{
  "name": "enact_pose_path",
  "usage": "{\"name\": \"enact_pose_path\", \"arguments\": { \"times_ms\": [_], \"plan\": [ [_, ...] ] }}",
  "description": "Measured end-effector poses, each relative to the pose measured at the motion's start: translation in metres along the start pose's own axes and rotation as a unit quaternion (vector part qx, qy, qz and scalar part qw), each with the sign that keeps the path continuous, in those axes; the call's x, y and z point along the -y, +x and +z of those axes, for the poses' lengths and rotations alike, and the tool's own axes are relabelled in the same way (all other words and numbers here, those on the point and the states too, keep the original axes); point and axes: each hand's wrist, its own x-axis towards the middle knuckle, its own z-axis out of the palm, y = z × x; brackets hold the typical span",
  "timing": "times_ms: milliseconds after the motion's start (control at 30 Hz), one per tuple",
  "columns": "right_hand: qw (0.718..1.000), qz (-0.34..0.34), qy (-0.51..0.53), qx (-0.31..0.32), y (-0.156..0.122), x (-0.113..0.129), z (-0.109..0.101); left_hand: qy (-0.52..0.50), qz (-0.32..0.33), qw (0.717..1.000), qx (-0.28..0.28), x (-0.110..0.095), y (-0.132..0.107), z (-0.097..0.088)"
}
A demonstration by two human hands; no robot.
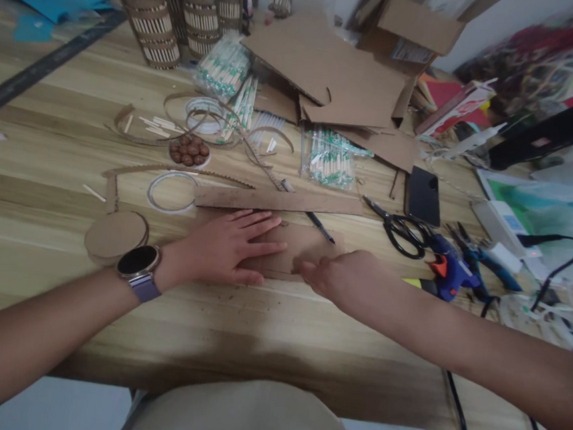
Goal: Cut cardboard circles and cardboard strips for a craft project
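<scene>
Beige clothing (248, 422) below left hand (236, 245) spread on cardboard (309, 240), right hand (334, 276) curled, grip unclear; brown balls (188, 150) inside white ring (207, 162).

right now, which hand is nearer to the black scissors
Right: the right hand is at the cardboard piece, below-left of the black scissors; the left hand lies flat, farther left.

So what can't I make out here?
All in the head view:
Whatever the right hand may grip: the hand itself hides it.
Part of the cardboard piece: the left hand covers it.
Print on the box label: too small and blurred.
Colourful heap, upper right: too blurred to identify.
</scene>
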Motion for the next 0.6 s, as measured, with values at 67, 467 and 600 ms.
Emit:
{"name": "enact_pose_path", "arguments": {
  "times_ms": [67, 467, 600],
  "plan": [
    [1.000, -0.008, 0.003, -0.009, -0.002, -0.002, 0.001, -0.002, 0.001, 1.000, -0.004, 0.000, 0.000, 0.001],
    [1.000, -0.015, 0.007, -0.015, 0.000, -0.003, 0.005, 0.004, -0.025, 1.000, -0.018, -0.014, 0.008, -0.001],
    [1.000, 0.004, 0.009, -0.003, 0.001, 0.003, -0.004, 0.001, -0.037, 0.999, -0.038, -0.023, 0.020, 0.004]
  ]
}}
